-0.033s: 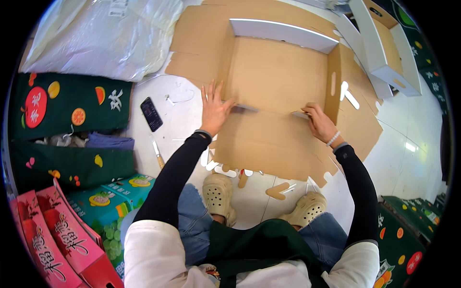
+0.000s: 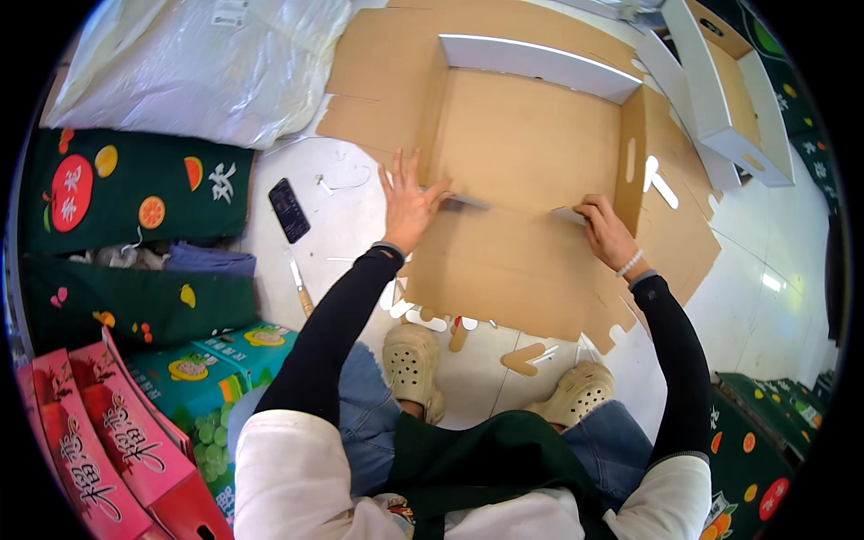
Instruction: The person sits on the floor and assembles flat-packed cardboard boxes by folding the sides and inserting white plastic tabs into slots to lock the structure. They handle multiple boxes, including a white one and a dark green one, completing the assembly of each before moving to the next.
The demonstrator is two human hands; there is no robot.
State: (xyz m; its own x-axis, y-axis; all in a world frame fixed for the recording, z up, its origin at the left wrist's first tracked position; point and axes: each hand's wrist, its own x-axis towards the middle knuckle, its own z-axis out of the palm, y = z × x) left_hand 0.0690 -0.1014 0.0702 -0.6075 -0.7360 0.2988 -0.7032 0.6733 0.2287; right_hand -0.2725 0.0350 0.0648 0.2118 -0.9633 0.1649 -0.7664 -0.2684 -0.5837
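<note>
A brown cardboard box blank (image 2: 531, 135) lies before me, partly folded, with its far wall and both side walls raised. Its near panel is flat on the floor. My left hand (image 2: 411, 207) is at the near end of the left wall, fingers spread, thumb against a small flap (image 2: 470, 201) that points inward. On the other side, my right hand (image 2: 609, 234) pinches a matching corner flap (image 2: 567, 215) between thumb and fingers. The right wall has an oval handle slot.
Left of the blank are a phone (image 2: 289, 211) and a wooden-handled knife (image 2: 301, 286). Cardboard offcuts (image 2: 520, 360) lie by my shoes. A white folded box (image 2: 720, 90) stands far right; plastic wrapping (image 2: 198, 72) fills the far left. Pink cartons (image 2: 117, 432) stand near left.
The view has shifted very slightly, so everything sits a little to the right. Both hands remain at the same corner flaps.
</note>
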